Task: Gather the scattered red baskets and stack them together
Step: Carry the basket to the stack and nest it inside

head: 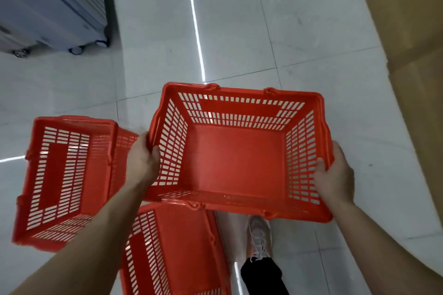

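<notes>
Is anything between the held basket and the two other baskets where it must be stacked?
Nothing visible does. The left hand and right hand grip the held basket; the left basket and the near basket look empty, though the held one covers part of the near one.

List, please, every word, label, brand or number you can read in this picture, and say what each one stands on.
No text can be read anywhere in this view.
On the held basket, the solid red panels are blank.
On the left basket and the near basket, the panels are blank too.
On the white unit on castors and the brown board, no lettering shows.
</notes>
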Motion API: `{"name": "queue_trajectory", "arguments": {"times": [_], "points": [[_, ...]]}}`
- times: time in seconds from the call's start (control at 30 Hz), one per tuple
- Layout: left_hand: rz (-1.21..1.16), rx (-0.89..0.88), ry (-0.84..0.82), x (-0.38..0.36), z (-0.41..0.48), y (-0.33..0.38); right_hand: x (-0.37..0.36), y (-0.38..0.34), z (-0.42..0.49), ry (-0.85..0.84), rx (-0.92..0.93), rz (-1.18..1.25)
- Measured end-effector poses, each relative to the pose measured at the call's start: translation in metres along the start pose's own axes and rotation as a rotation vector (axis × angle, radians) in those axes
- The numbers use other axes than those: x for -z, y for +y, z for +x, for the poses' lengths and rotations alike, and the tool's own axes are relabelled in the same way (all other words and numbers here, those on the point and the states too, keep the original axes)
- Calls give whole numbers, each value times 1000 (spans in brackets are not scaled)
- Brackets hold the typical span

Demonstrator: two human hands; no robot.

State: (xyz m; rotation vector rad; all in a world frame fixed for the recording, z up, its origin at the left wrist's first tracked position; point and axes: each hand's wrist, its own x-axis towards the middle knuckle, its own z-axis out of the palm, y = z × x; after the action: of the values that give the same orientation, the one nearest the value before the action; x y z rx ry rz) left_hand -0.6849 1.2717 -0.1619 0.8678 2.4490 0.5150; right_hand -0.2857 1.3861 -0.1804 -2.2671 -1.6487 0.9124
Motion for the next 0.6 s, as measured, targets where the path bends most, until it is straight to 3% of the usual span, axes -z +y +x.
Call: {"name": "queue_trajectory", "arguments": {"times": [0.3,0.6], "points": [[-127,-78,239,242,-111,49,168,-155,-133,29,193,178],[-255,-11,422,466,-318,-21,284,-253,-379,-43,321,198]]}}
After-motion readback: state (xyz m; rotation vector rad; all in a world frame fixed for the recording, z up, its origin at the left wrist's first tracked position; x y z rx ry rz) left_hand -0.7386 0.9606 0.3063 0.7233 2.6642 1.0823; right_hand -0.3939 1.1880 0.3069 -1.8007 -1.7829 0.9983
